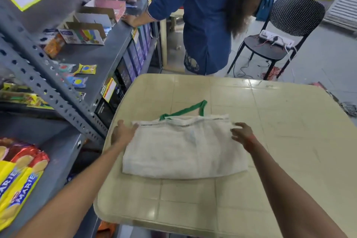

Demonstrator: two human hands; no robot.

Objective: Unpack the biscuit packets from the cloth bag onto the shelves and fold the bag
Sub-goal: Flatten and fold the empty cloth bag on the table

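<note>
A white cloth bag [183,149] with a green handle [185,110] lies flat and folded over on the cream table [270,141]. My left hand [122,131] rests at the bag's far left corner, fingers on the cloth. My right hand [241,133] touches the far right corner, fingers spread. Neither hand clearly pinches the cloth. Yellow and red Marie biscuit packets [19,176] lie on the grey shelf [63,156] at the lower left.
A grey metal rack [108,58] with small packets and cardboard boxes runs along the left. A person in a blue top [202,15] stands beyond the table, reaching into the rack. A black chair [280,31] with a power strip stands at the back right.
</note>
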